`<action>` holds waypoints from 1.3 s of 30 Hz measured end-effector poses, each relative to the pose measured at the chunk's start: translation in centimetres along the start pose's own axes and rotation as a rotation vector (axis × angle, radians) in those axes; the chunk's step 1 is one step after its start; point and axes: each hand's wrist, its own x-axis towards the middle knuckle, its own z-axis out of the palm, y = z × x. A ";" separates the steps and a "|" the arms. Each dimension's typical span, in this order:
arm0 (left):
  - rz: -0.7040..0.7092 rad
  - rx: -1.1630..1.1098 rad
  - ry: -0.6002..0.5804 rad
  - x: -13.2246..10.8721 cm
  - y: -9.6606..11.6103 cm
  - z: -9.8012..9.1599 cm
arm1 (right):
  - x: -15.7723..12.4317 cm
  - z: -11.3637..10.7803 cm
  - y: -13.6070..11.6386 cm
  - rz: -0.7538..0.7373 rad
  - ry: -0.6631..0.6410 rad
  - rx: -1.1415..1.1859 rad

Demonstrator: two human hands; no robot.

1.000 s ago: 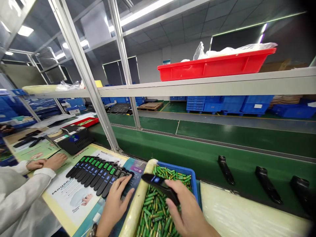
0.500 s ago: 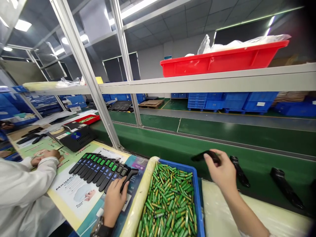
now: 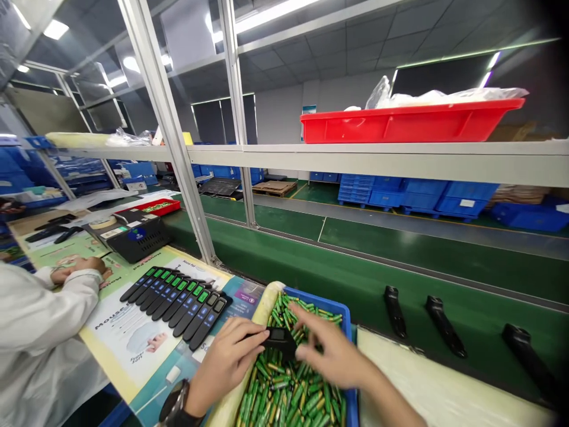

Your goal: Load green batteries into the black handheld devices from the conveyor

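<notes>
My left hand (image 3: 233, 350) is closed on one end of a black handheld device (image 3: 280, 339), held level over the batteries. My right hand (image 3: 331, 350) is at the device's other end, its index finger stretched out and its fingers apart; whether it touches the device I cannot tell. Below both hands, a blue bin (image 3: 352, 379) holds a heap of green and gold batteries (image 3: 284, 391). To the left, a row of several black devices with small screens (image 3: 178, 299) lies on the printed mat; most screens glow green, and the nearest ones are grey.
Three black devices (image 3: 444, 326) lie on the green conveyor belt (image 3: 368, 267) at the right. A rolled cream foam edge (image 3: 262, 308) borders the bin. A co-worker's white sleeve (image 3: 48, 308) is at the left. Overhead, a red tray (image 3: 413, 121) sits on a shelf.
My right hand has let go of a black device, which now lies on the belt, and moved left over the bin. My left hand has brought another device from the mat over the batteries.
</notes>
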 end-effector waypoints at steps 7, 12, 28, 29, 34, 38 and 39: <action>-0.344 0.126 0.346 -2.0 -3.3 0.4 | -1.2 4.9 -3.6 -0.269 0.436 -0.159; -0.626 0.476 0.191 -4.9 -7.8 1.8 | -1.1 5.5 -3.8 -0.113 0.308 -0.279; -0.472 0.410 0.199 -6.6 -11.0 3.0 | -0.9 -9.7 13.7 0.910 0.947 -0.242; -0.462 0.399 0.214 -6.6 -11.1 3.0 | -1.0 -9.7 13.0 0.897 0.962 -0.243; -0.458 0.371 0.256 -6.5 -11.0 3.0 | -1.1 -8.4 3.8 0.506 1.029 -0.196; -0.457 0.350 0.249 -6.4 -10.7 2.9 | -1.1 -3.0 -4.2 0.006 0.994 -0.116; -0.458 0.342 0.242 -6.3 -10.7 2.9 | -1.0 -1.1 -5.2 -0.072 0.956 -0.089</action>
